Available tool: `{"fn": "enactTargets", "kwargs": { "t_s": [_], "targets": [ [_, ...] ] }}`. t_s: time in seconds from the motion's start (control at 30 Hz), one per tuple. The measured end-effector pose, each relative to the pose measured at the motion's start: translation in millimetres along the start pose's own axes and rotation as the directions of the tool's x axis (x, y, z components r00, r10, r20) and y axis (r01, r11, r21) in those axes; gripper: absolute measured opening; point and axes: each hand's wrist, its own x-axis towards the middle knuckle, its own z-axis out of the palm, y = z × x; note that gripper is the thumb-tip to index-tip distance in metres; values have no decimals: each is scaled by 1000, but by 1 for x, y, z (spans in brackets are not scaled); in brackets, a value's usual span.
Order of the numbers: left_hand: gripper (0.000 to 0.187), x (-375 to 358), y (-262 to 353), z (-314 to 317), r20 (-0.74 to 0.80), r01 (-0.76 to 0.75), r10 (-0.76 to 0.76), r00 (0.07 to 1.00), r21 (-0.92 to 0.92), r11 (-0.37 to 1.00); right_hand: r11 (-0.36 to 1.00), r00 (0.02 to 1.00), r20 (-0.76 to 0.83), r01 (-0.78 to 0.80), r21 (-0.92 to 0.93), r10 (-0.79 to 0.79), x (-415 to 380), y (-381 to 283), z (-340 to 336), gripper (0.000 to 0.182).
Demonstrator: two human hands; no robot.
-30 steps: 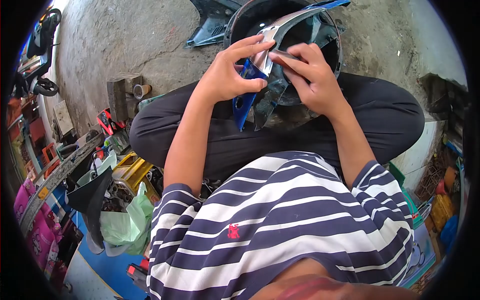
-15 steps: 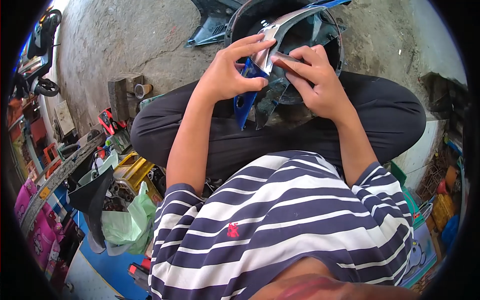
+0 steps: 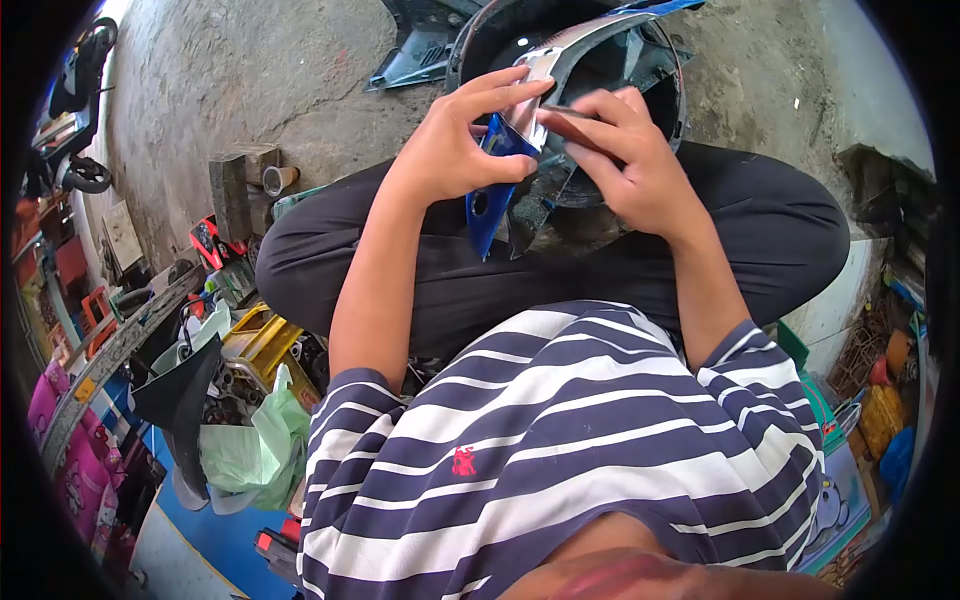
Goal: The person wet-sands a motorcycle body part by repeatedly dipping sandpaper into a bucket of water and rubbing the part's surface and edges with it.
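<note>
A curved motorcycle body panel (image 3: 487, 208), blue at both ends and bare silver between, rests over a round black tub (image 3: 681, 105) in front of my crossed legs. My left hand (image 3: 448, 150) is closed around its near part, thumb on the blue end and fingers across the silver stretch. Pinched in my right hand (image 3: 637, 170) is a thin, brownish folded piece of sandpaper (image 3: 568, 124), its tip against the panel's silver edge. My right fingers are slightly blurred. The panel's underside is hidden.
Another dark panel (image 3: 415, 50) lies on the concrete floor beyond the tub. A wooden block (image 3: 230, 195) and a short tube (image 3: 280, 180) stand to the left. Nearer, a yellow part (image 3: 262, 345) and a pale green plastic bag (image 3: 270, 440) lie among clutter.
My right hand has shifted slightly left with the sandpaper along the panel's edge. My left hand and the panel stay almost in place.
</note>
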Motion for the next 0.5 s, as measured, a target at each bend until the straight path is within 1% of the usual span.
{"fn": "enactTargets", "kwargs": {
  "t_s": [0.03, 0.1, 0.13, 0.17, 0.23, 0.27, 0.37, 0.5],
  "targets": [
    [87, 0, 3, 0, 1, 27, -27, 1000, -2, 1000, 1000, 1000, 0, 14, -9, -14, 0, 2, -3, 36],
    [88, 0, -1, 2, -16, -7, 7, 1000, 5, 1000, 999, 1000, 3, 31, -33, -31, -2, 4, -7, 34],
    [88, 1, -4, 2, -15, -15, 15, 1000, 10, 1000, 992, 991, -99, 85, -95, -95, 2, 4, -1, 31],
    [88, 1, -6, 3, -15, -24, 25, 1000, 18, 1000, 975, 978, -142, 123, -187, -151, 4, 1, 2, 32],
    [88, 1, -2, 2, -13, -2, 2, 1000, 15, 1000, 911, 937, -210, 190, -366, -279, 11, -3, 6, 33],
    [88, 0, -1, 1, -14, 8, -8, 1000, 12, 1000, 896, 932, -192, 217, -387, -308, 9, -4, 4, 34],
    [88, -1, 0, 1, -10, 20, -20, 1000, -10, 1000, 920, 932, -191, 240, -310, -308, -3, 8, 11, 35],
    [89, 0, -5, 2, -15, -11, 11, 1000, 7, 1000, 920, 923, -179, 287, -267, -340, 5, 10, 20, 45]
  ]
}}
